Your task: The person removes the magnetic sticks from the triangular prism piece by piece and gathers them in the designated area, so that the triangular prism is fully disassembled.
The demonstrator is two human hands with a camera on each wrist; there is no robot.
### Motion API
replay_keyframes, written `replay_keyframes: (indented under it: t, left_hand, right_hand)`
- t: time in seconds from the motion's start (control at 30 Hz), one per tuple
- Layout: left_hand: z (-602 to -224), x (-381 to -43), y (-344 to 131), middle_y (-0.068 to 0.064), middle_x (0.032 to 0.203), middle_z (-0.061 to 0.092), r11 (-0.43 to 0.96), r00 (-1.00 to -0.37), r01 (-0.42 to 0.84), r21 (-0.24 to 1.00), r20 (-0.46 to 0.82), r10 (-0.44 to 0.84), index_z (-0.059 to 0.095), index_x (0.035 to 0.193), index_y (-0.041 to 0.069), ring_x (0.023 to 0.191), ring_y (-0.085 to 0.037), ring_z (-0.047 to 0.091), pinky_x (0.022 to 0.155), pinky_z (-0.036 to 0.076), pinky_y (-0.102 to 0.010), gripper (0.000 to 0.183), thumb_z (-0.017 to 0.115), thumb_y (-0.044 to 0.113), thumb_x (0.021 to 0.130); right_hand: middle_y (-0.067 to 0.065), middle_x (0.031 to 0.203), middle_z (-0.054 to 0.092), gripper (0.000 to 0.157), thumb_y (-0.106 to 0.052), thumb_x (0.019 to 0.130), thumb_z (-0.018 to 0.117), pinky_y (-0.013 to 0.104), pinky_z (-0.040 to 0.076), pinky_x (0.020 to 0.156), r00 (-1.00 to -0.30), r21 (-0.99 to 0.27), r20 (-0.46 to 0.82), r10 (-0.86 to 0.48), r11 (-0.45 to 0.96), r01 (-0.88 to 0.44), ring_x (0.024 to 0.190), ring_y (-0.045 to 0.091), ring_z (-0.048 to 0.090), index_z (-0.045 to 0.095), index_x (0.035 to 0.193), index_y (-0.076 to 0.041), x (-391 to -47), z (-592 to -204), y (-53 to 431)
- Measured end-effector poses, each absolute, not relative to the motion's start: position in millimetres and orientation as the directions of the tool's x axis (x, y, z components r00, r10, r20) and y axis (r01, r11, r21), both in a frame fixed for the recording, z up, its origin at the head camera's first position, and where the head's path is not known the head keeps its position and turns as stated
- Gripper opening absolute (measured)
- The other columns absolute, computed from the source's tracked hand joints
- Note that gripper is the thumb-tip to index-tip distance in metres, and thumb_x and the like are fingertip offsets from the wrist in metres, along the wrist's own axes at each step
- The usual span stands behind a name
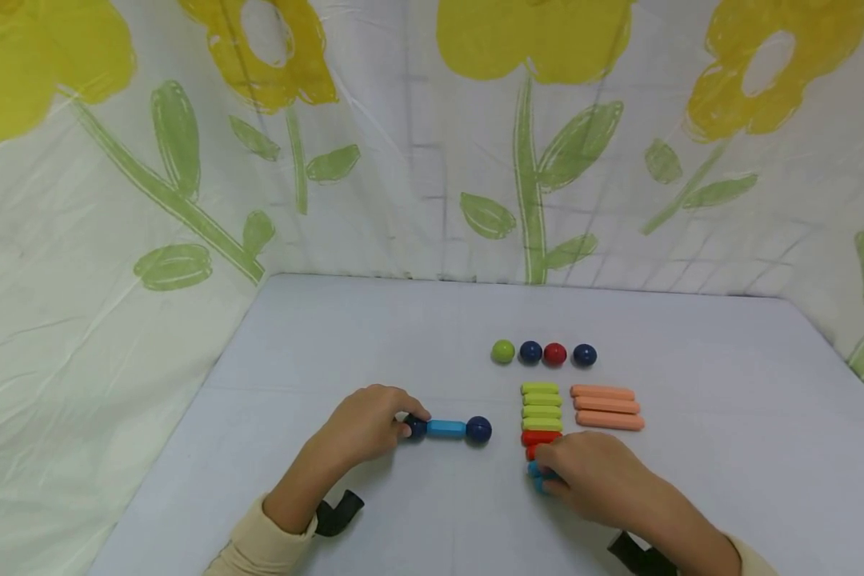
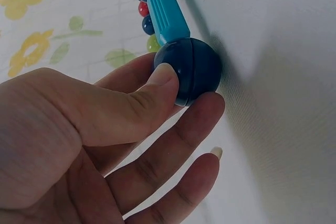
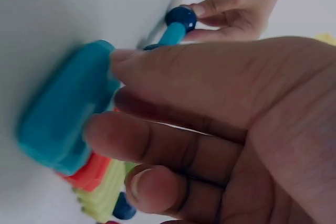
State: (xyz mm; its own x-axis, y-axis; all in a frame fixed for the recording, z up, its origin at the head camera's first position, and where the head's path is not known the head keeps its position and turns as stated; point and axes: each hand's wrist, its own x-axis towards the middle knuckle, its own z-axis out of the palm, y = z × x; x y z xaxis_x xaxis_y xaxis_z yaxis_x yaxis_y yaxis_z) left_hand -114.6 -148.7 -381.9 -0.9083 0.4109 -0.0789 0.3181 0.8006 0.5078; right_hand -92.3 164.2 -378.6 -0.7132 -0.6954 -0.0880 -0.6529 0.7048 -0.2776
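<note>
My left hand pinches the dark blue ball at the left end of a short blue rod. A second dark blue ball sits on the rod's other end, and the joined piece lies along the table. On the right, my right hand reaches over blue rods at the near end of a column of rods. In the right wrist view, thumb and fingertips are at the edges of a blue rod; the fingers partly hide it. Red rods lie just beyond.
Several yellow-green rods continue the column away from me. Orange longer rods lie to their right. Behind them stand a green ball, a red ball and dark blue balls in a row. A flowered curtain hangs behind the white table.
</note>
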Motion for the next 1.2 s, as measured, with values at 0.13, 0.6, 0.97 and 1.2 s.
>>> replay_keyframes:
  t: [0.13,0.6,0.97,1.2]
  left_hand:
    - [-381.6,-114.2,-148.8,-0.004,0.113,0.073,0.799,-0.909,0.312,0.514,-0.082,0.408,0.079,0.105,0.016,0.115,-0.03,0.063,0.092,0.051,-0.049,0.03,0.075,-0.005,0.084]
    - [-383.3,-115.9,-148.5,-0.004,0.111,0.073,0.8,-0.906,0.318,0.509,-0.086,0.415,0.079,0.107,0.015,0.113,-0.028,0.064,0.088,0.053,-0.047,0.029,0.075,-0.004,0.085]
    - [-381.5,-116.0,-148.4,-0.005,0.111,0.073,0.802,-0.908,0.307,0.512,-0.095,0.409,0.079,0.106,0.015,0.111,-0.027,0.064,0.084,0.054,-0.045,0.028,0.075,-0.004,0.085]
    - [-381.7,-114.9,-149.3,-0.006,0.111,0.073,0.796,-0.911,0.301,0.526,-0.088,0.403,0.079,0.105,0.014,0.112,-0.029,0.064,0.086,0.053,-0.046,0.028,0.074,-0.006,0.085]
  right_hand:
    - [-0.012,0.074,0.053,0.014,-0.013,0.083,0.081,0.02,0.039,0.052,-0.687,-0.246,-0.004,-0.727,0.667,-0.704,0.062,0.002,0.042,0.069,0.088,-0.017,-99.1,-370.8,151.8]
    - [0.0,0.11,0.066,0.039,-0.02,0.087,0.08,0.029,0.054,0.079,-0.549,-0.196,-0.19,-0.814,0.58,-0.791,0.094,0.012,0.063,0.067,0.124,-0.013,-121.2,-379.0,92.9]
    - [-0.005,0.103,0.064,0.028,-0.004,0.084,0.08,0.025,0.053,0.078,-0.517,-0.286,-0.057,-0.854,0.51,-0.811,0.089,0.008,0.057,0.073,0.107,-0.017,-122.1,-374.1,105.0]
    - [0.001,0.12,0.064,0.039,0.01,0.084,0.072,0.034,0.054,0.088,-0.609,-0.459,0.017,-0.793,0.535,-0.71,0.108,0.018,0.061,0.069,0.118,-0.007,-139.4,-354.5,145.3]
